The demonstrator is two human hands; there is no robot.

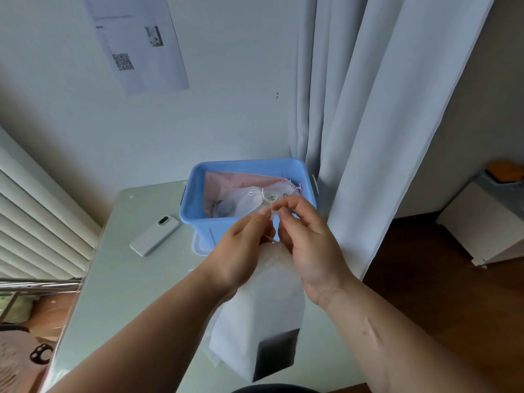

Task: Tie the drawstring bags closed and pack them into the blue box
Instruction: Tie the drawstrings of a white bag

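Drawstring bag (255, 304), white: top pinched between curled fingers of left hand (241, 251) and right hand (307, 243); blue box (198, 219) just beyond fingertips.

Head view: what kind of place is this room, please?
Probably a room in a home, not a workshop: long pale curtains hang down towards a wooden floor, and a small table stands by a plain wall with a printed sheet stuck on it.

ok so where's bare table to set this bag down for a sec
Bare patch: the pale green tabletop left of your left forearm, between the slim white phone and the near edge. Crowded: the middle, where the left hand and right hand pinch the white mesh drawstring bag before the blue plastic box, which holds tied bags.
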